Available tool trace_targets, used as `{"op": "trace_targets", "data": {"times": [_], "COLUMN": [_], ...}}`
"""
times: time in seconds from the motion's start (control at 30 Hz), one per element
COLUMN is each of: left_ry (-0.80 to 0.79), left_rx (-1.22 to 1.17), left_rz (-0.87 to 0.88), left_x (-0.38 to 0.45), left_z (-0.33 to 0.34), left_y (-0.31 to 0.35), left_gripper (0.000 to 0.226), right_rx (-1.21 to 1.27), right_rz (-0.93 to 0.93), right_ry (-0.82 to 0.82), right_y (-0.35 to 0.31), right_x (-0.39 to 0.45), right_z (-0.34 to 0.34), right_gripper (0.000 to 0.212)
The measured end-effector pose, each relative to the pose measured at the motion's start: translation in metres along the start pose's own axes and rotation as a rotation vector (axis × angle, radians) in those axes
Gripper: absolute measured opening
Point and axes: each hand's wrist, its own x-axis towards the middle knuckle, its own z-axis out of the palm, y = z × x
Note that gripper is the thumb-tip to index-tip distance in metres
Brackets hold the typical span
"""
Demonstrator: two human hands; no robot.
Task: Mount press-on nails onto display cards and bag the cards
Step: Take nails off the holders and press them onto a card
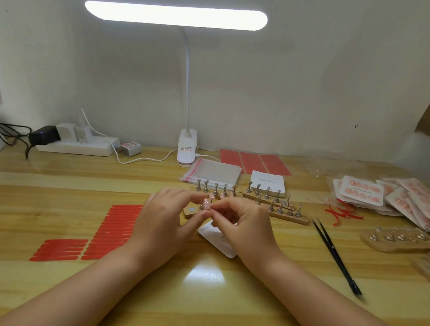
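Two bare forearms come in from the near edge of the surface (57, 178), and no sleeve, cuff or glove shows anywhere along them. The left hand (166, 216) and the right hand (240, 223) carry no ring, and neither wrist bears a watch, band or bracelet. The fingernails are too small to make out.

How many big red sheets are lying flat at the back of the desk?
3. The red sheets lie side by side against the wall, right of the lamp clamp: left, middle, right. The card stack hides some near edges.
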Motion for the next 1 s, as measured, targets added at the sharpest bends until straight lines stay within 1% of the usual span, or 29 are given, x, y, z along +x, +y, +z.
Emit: {"op": "trace_targets", "data": {"times": [0.07, 0.23, 0.43, 0.5, 0.6, 0.73, 0.87, 0.93, 1.0], "left_ry": [0.026, 0.021, 0.040, 0.054, 0.057, -0.001, 0.016, 0.035, 0.059], "left_rx": [-0.009, 0.001, -0.020, -0.058, -0.100, -0.246, -0.366, -0.362, -0.327], "left_rz": [0.013, 0.035, 0.031, -0.001, -0.035, -0.123, -0.191, -0.201, -0.209], "left_x": [-0.0005, -0.0011, -0.0021, -0.0020, -0.0017, -0.0011, -0.0002, 0.0006, 0.0001], "left_z": [-0.0005, -0.0017, -0.0021, -0.0025, -0.0013, -0.0019, -0.0059, -0.0071, -0.0079], "left_y": [0.0018, 0.0015, 0.0024, 0.0027, 0.0029, 0.0066, 0.0097, 0.0105, 0.0080], "left_gripper": [0.042, 0.033, 0.035, 0.033, 0.021, 0.024, 0.017, 0.008, 0.008], "right_rx": [-0.018, -0.025, -0.058, -0.054, -0.052, -0.046, -0.054, -0.059, -0.065], "right_rz": [-0.021, -0.050, -0.085, -0.088, -0.098, -0.090, -0.088, -0.066, -0.021], "right_ry": [-0.013, -0.015, -0.013, -0.024, -0.022, -0.011, -0.008, 0.001, 0.027], "right_y": [-0.0001, 0.0004, 0.0022, 0.0023, 0.0023, 0.0015, -0.0010, -0.0021, -0.0032], "right_x": [-0.0002, -0.0009, -0.0016, -0.0018, -0.0020, -0.0018, -0.0021, -0.0023, -0.0019], "right_z": [-0.0002, -0.0001, 0.0010, 0.0017, 0.0022, 0.0016, 0.0014, 0.0012, 0.0000], "right_gripper": [0.008, 0.007, 0.005, 0.006, 0.005, 0.003, 0.003, 0.004, 0.004]}}
